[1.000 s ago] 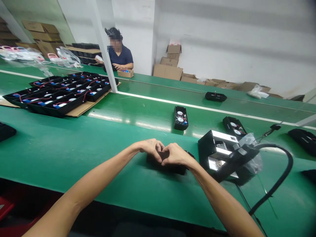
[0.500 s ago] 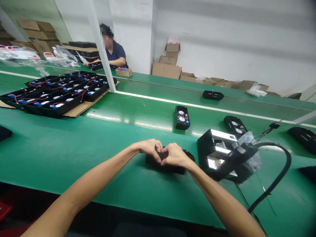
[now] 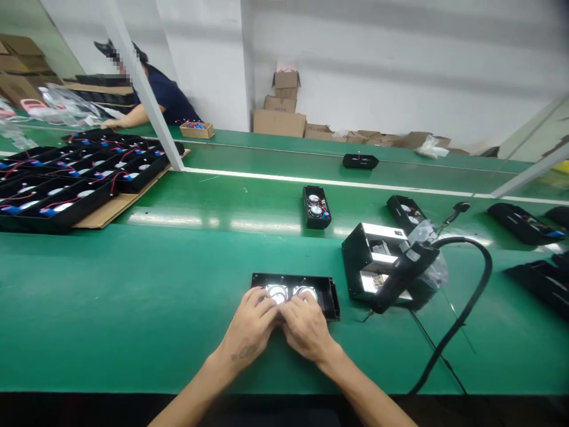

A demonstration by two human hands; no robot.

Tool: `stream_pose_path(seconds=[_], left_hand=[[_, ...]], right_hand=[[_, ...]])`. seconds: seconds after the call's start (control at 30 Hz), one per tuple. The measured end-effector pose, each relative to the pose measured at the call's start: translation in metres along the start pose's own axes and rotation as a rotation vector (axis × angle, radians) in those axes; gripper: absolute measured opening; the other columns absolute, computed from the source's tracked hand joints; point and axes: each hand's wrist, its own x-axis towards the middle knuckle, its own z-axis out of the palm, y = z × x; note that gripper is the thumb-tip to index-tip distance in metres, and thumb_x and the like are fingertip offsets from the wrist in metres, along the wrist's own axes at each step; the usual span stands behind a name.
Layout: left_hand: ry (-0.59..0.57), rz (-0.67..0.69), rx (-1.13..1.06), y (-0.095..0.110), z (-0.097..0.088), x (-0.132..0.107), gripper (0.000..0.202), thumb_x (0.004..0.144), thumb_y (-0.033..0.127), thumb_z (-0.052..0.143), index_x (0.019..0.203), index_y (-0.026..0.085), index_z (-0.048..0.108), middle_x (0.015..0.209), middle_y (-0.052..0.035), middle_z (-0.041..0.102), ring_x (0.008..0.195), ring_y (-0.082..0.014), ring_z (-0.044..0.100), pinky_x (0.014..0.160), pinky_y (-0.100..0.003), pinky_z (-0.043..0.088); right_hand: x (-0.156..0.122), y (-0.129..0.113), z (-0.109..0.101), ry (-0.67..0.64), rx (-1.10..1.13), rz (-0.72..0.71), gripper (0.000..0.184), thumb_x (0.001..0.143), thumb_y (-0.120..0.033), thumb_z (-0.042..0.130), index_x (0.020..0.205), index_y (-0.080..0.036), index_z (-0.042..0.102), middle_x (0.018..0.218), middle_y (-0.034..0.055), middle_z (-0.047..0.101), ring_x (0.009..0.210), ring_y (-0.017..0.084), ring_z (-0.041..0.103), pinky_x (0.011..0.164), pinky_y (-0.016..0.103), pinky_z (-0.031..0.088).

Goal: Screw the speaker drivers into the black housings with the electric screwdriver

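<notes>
Black open housing (image 3: pixel 320 289) is laid flat on the green desk (image 3: pixel 133 296) near its front edge, long axis running left to right, open face up, with two shiny round discs seen inside. Its near rim is covered by the left hand (image 3: pixel 251 329) and right hand (image 3: pixel 306 329), fingers half bent upon it; a true grip cannot be told. White walls and cardboard boxes (image 3: pixel 279 121) are seen behind

Long green bench (image 3: pixel 133 296) ran across the room, with bright patches of reflected light on its top. Behind the bench stood a plain white wall (image 3: pixel 377 53), with cardboard boxes (image 3: pixel 279 121) stacked against it. A white post (image 3: pixel 146 112) rose slanted from the bench's far left.
</notes>
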Motion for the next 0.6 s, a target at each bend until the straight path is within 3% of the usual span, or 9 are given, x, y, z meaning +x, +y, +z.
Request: stream_pose_path(seconds=[0.1,0.17,0.27,0.33,0.4,0.43,0.5,0.57,0.6], left_hand=[[0.039,0.022,0.010,-0.002,0.004,0.000,0.016,0.095,0.009,0.057,0.102,0.021,0.066,0.093,-0.0025,0.072,0.099,-0.0224,0.061,0.098,-0.047,0.050],[0.045,0.013,0.006,-0.003,0.005,0.000,0.016,0.096,0.010,0.059,0.104,0.021,0.067,0.092,-0.0021,0.072,0.097,-0.0217,0.061,0.095,-0.045,0.050],[0.040,0.005,0.011,-0.002,0.004,0.000,0.017,0.095,0.010,0.060,0.106,0.022,0.068,0.094,-0.0018,0.074,0.097,-0.0217,0.061,0.095,-0.045,0.049],[0.055,0.011,0.022,-0.001,0.004,-0.001,0.018,0.095,0.009,0.060,0.105,0.022,0.068,0.093,-0.0016,0.074,0.095,-0.0215,0.061,0.094,-0.044,0.049],[0.081,0.024,0.035,0.000,0.004,-0.001,0.019,0.095,0.009,0.060,0.104,0.022,0.069,0.091,-0.0016,0.075,0.092,-0.0209,0.062,0.093,-0.044,0.050],[0.092,0.032,0.043,0.001,0.004,-0.001,0.019,0.095,0.009,0.060,0.104,0.022,0.070,0.091,-0.0017,0.075,0.091,-0.0207,0.062,0.092,-0.043,0.051],[0.103,0.043,0.058,0.001,0.004,-0.001,0.019,0.095,0.009,0.060,0.104,0.022,0.070,0.090,-0.0019,0.075,0.090,-0.0206,0.063,0.090,-0.043,0.051],[0.108,0.054,0.068,0.000,0.005,-0.003,0.019,0.094,0.009,0.061,0.105,0.022,0.070,0.090,-0.0017,0.075,0.090,-0.0207,0.062,0.091,-0.043,0.051],[0.112,0.063,0.071,-0.001,0.006,-0.004,0.019,0.094,0.009,0.061,0.106,0.022,0.069,0.089,-0.0015,0.075,0.090,-0.0208,0.062,0.091,-0.042,0.051]], right_hand=[[0.001,-0.001,-0.016,-0.044,0.081,0.005,0.016,0.090,-0.008,0.049,0.095,-0.020,0.059,0.078,0.0045,0.067,0.072,0.021,0.057,0.074,0.039,0.040],[-0.006,0.002,-0.032,0.023,0.207,0.015,0.023,0.090,-0.009,0.053,0.109,-0.020,0.058,0.090,0.0063,0.072,0.080,0.022,0.063,0.076,0.040,0.046],[-0.027,0.020,-0.061,0.414,0.292,0.200,0.035,0.089,-0.011,0.062,0.121,-0.025,0.058,0.107,0.0073,0.071,0.096,0.024,0.068,0.084,0.042,0.053],[-0.043,0.042,-0.079,0.782,0.177,0.493,0.038,0.089,-0.017,0.067,0.125,-0.026,0.057,0.107,0.0072,0.067,0.097,0.025,0.066,0.084,0.043,0.054],[-0.055,0.068,-0.092,0.966,0.007,0.799,0.049,0.090,-0.031,0.069,0.136,-0.024,0.053,0.112,0.0096,0.061,0.097,0.026,0.063,0.085,0.044,0.054],[-0.059,0.082,-0.097,0.951,-0.051,0.907,0.055,0.090,-0.039,0.069,0.139,-0.022,0.050,0.117,0.0118,0.059,0.099,0.026,0.062,0.087,0.046,0.054],[-0.063,0.104,-0.102,0.778,-0.052,1.029,0.054,0.092,-0.051,0.064,0.134,-0.019,0.054,0.122,0.0152,0.057,0.104,0.027,0.061,0.092,0.048,0.053],[-0.063,0.117,-0.100,0.666,0.112,1.074,0.046,0.091,-0.056,0.063,0.116,-0.018,0.060,0.113,0.0136,0.063,0.100,0.026,0.063,0.090,0.047,0.054],[-0.062,0.119,-0.097,0.685,0.224,1.074,0.043,0.088,-0.056,0.066,0.109,-0.019,0.059,0.106,0.0110,0.066,0.095,0.025,0.065,0.088,0.045,0.055]])
